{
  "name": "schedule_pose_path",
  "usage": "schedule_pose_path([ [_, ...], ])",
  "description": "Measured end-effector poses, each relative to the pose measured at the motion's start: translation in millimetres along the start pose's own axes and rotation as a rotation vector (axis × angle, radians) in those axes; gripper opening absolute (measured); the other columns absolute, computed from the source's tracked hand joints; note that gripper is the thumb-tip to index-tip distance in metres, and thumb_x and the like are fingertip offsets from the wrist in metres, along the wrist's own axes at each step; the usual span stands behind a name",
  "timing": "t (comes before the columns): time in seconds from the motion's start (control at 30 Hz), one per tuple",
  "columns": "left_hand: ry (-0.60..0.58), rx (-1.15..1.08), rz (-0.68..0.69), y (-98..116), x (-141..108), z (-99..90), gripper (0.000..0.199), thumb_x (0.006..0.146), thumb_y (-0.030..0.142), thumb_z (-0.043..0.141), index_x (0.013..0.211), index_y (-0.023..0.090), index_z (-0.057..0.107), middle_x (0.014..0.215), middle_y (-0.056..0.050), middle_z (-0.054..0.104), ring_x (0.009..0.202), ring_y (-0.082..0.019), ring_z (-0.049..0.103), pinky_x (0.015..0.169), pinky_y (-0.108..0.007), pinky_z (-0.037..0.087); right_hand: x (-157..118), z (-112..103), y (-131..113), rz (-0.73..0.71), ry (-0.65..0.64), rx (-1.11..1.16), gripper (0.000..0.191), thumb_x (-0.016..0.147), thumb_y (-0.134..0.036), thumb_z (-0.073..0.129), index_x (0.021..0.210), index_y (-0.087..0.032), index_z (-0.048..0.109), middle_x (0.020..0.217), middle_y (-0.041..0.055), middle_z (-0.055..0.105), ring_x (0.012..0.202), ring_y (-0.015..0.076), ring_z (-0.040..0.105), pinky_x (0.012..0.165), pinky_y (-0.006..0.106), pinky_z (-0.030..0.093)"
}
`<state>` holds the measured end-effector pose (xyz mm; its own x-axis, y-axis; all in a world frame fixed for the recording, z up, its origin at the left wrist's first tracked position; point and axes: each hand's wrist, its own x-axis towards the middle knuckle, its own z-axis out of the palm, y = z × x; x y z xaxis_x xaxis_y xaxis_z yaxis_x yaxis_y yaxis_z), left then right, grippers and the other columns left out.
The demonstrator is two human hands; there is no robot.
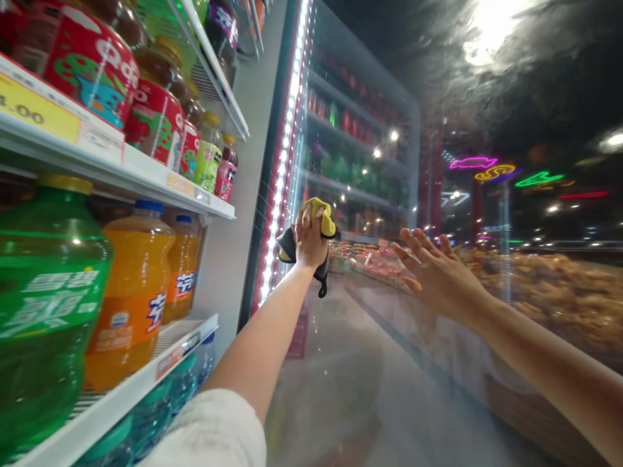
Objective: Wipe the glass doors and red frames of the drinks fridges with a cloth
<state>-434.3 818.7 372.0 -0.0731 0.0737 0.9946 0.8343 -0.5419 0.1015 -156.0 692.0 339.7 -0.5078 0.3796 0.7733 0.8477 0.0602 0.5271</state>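
My left hand [311,235] is closed around a yellow and dark grey cloth [288,245] and presses it against the glass door [360,337], close to the door's lit left edge. A black loop of the cloth hangs below the wrist. To the right, my right hand [431,266] is raised with its fingers spread and nothing in it, at or near the glass; whether it touches the pane cannot be told. Reflections of shelves and lights show in the glass.
Shelves with a white front edge [185,198] fill the left side, holding red-labelled bottles [92,71], a large green bottle [46,311] and orange bottles [131,292]. A bright LED strip [282,162] runs along the door. Neon signs glow at the right.
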Motion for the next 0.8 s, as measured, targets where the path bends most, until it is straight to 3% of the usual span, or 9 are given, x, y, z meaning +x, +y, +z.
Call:
schedule_pose_path([
  [0.1, 0.086, 0.013, 0.009, -22, -42, -2.3, 0.062, 0.093, 0.022, 0.05, 0.154, 0.022, 0.036, 0.165, -0.013, 0.031, 0.156, -0.033, 0.022, 0.126, -0.06, 0.024, -1, 2, -2, 0.015, 0.012, 0.002, 0.056, 0.097, -0.03, 0.052, 0.152, -0.022, 0.047, 0.165, 0.0142, 0.034, 0.152, 0.0351, 0.032, 0.119, 0.065, 0.03],
  [0.2, -0.004, 0.026, 0.237, -26, -76, -4.3, 0.066, 0.092, 0.021, 0.051, 0.155, 0.018, 0.033, 0.166, -0.017, 0.027, 0.157, -0.033, 0.017, 0.125, -0.059, 0.027, 0, 3, -4, 0.025, 0.027, 0.012, 0.055, 0.097, -0.029, 0.051, 0.152, -0.02, 0.048, 0.164, 0.0163, 0.036, 0.151, 0.0373, 0.034, 0.117, 0.069, 0.03],
  [0.3, -0.131, 0.058, 0.386, -24, -59, -6.5, 0.065, 0.09, 0.019, 0.051, 0.154, 0.016, 0.036, 0.166, -0.017, 0.028, 0.158, -0.033, 0.015, 0.126, -0.058, 0.027, 1, 0, -6, 0.01, 0.023, 0.023, 0.052, 0.098, -0.027, 0.048, 0.149, -0.019, 0.052, 0.162, 0.0174, 0.038, 0.15, 0.0378, 0.037, 0.116, 0.07, 0.032],
  [0.43, -0.163, 0.158, 0.251, -41, 4, -16.5, 0.057, 0.092, 0.016, 0.046, 0.149, 0.014, 0.044, 0.163, -0.016, 0.037, 0.158, -0.029, 0.019, 0.128, -0.052, 0.025, -1, -1, -8, 0.001, 0.051, 0.019, 0.052, 0.096, -0.021, 0.048, 0.148, -0.015, 0.054, 0.163, 0.0192, 0.036, 0.149, 0.0385, 0.037, 0.118, 0.067, 0.032],
  [0.5, -0.165, 0.202, 0.167, -58, 19, -25.4, 0.054, 0.093, 0.015, 0.042, 0.146, 0.013, 0.048, 0.16, -0.018, 0.042, 0.157, -0.027, 0.022, 0.128, -0.05, 0.025, -2, 1, -9, 0.006, 0.081, 0.009, 0.052, 0.096, -0.021, 0.047, 0.147, -0.015, 0.055, 0.162, 0.0196, 0.036, 0.149, 0.0387, 0.038, 0.118, 0.067, 0.031],
  [0.57, -0.168, 0.228, 0.131, -78, 12, -35.7, 0.053, 0.093, 0.013, 0.04, 0.145, 0.012, 0.05, 0.158, -0.018, 0.045, 0.156, -0.027, 0.024, 0.128, -0.05, 0.023, -3, 3, -10, 0.008, 0.103, 0.005, 0.052, 0.096, -0.021, 0.046, 0.147, -0.016, 0.055, 0.162, 0.0186, 0.037, 0.149, 0.0384, 0.038, 0.119, 0.068, 0.031],
  [0.67, -0.168, 0.253, 0.093, -104, -20, -50.2, 0.054, 0.092, 0.012, 0.039, 0.145, 0.012, 0.051, 0.16, -0.018, 0.041, 0.157, -0.028, 0.023, 0.128, -0.053, 0.023, -3, 5, -10, 0.008, 0.107, 0.006, 0.053, 0.095, -0.021, 0.047, 0.147, -0.018, 0.055, 0.162, 0.0168, 0.038, 0.148, 0.0377, 0.039, 0.118, 0.068, 0.032],
  [0.73, -0.171, 0.264, 0.065, -115, -35, -55.6, 0.054, 0.091, 0.012, 0.041, 0.144, 0.015, 0.053, 0.164, -0.017, 0.037, 0.157, -0.029, 0.021, 0.127, -0.053, 0.024, -3, 5, -10, 0.003, 0.091, -0.004, 0.054, 0.095, -0.021, 0.046, 0.148, -0.018, 0.053, 0.162, 0.0161, 0.038, 0.148, 0.0366, 0.04, 0.117, 0.067, 0.034],
  [0.8, -0.172, 0.273, 0.026, -119, -32, -55.5, 0.055, 0.091, 0.014, 0.045, 0.144, 0.019, 0.053, 0.166, -0.013, 0.034, 0.158, -0.029, 0.02, 0.128, -0.053, 0.022, -3, 5, -9, 0.0, 0.079, -0.02, 0.054, 0.096, -0.022, 0.046, 0.149, -0.018, 0.052, 0.161, 0.0159, 0.039, 0.148, 0.036, 0.041, 0.117, 0.067, 0.035],
])
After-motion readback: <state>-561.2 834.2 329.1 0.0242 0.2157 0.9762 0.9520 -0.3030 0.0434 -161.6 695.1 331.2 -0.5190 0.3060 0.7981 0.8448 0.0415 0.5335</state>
